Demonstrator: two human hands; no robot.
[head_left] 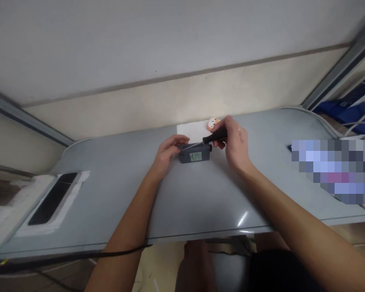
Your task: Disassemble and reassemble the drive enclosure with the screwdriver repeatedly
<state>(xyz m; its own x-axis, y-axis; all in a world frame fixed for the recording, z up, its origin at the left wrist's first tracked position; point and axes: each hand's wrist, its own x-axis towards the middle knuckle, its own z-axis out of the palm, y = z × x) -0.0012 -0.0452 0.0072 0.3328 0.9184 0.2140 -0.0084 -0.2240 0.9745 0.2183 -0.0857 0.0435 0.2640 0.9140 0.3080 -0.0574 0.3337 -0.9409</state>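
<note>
A small dark grey box [187, 157] with a slotted top and a pale green label stands on the grey table. My left hand [166, 156] grips its left end, thumb at the near top edge and fingers behind. In my right hand [236, 142] is a screwdriver [216, 135], closed around its black handle. The thin metal shaft slants down leftward across the top of the box, its tip near my left thumb. Whether the tip sits in a slot or a screw is too small to tell. A dark knob or plug sticks out at the right end.
Behind the box lie a white sheet [191, 129] and a round orange-and-white figure [213, 123] against the back panel. A black phone [53, 198] rests on white paper at the left. A blurred-out item [334, 170] occupies the right. Cables run along the table's edges.
</note>
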